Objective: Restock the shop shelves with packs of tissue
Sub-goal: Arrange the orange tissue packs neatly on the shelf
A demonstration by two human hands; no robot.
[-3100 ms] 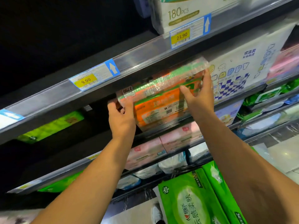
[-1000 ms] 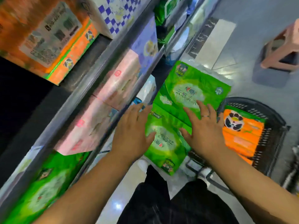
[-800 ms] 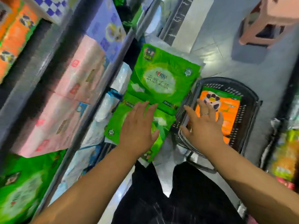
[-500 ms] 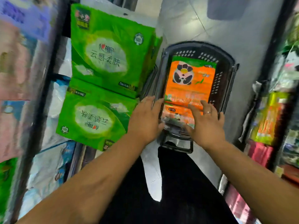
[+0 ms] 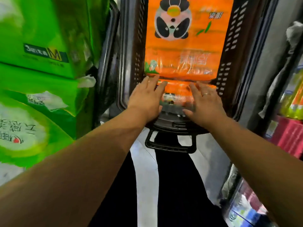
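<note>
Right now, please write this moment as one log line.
phase: reach | left hand: open, at near end of orange pack | right hand: open, same pack | pack: in black basket

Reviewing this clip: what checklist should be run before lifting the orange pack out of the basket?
1. The orange pack lies in the basket: ok.
2. Its top is free of other goods: ok.
3. The left hand is at the near end, fingers straight: ok.
4. The right hand is at the near end, opposite side: ok.
5. Either hand grips the pack: not ok, not yet.
6. Fingers touch the pack: cannot tell, blurred.
</note>
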